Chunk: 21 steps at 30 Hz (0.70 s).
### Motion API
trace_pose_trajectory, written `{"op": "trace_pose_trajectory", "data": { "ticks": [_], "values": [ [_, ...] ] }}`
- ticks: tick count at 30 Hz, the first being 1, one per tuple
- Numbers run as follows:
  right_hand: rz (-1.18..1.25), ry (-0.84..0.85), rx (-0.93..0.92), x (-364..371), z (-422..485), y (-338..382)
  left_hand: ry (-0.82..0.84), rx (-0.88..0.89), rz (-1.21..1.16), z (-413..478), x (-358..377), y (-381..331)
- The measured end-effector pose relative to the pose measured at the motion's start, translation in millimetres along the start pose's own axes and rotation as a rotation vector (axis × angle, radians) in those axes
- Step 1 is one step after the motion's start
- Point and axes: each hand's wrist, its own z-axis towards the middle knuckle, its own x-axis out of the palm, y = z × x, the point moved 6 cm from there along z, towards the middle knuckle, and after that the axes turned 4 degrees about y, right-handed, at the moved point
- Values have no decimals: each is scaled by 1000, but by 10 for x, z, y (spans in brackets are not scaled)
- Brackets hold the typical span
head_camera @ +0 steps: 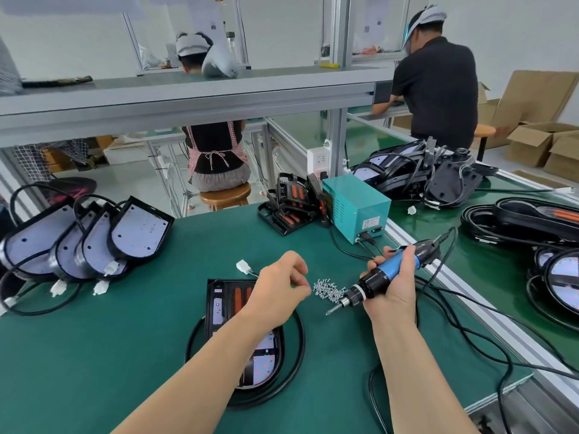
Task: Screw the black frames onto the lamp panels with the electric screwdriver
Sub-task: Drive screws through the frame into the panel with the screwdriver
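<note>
Two forearms of ours reach in from the near edge of the green mat (125, 339), and both hands meet around the heap of screws (327, 289), which we take as our marker.

Our left hand (279, 289) hovers just left of the heap, back of the hand up, wrist bent slightly. Its fingers are curled in, with thumb and fingertips drawn together at the heap's edge. Whether a screw sits between them we cannot tell (the knuckles hide the tips).

Our right hand (394, 286) is just right of the heap, palm turned inward. Its fingers are wrapped firmly round the blue-and-black body of the electric screwdriver (366, 288). The tool is tilted, its bit pointing down and left toward the near side of the heap, clear of the mat, and its cable runs off behind the hand.

Left of the heap and nearer to us lies a lamp panel (263, 364) with a black frame (219, 283) on it, partly under our left forearm. Its white connector (242, 266) rests beyond it.

Far left of the heap leans a row of lamp panels (138, 228). Beyond the heap stand loose black frames (291, 205) and a teal power box (357, 208).
</note>
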Motion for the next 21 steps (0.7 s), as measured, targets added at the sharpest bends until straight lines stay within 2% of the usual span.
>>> {"op": "trace_pose_trajectory", "data": {
  "ticks": [7, 16, 21],
  "values": [
    [24, -18, -46, 352, -280, 12, -37, -21, -336, -456, -78, 94],
    [4, 84, -147, 729, -510, 39, -92, -8, -452, -661, -213, 39],
    [-31, 95, -136, 754, -555, -16, -95, -11, -478, -702, -250, 34]
  ]
}}
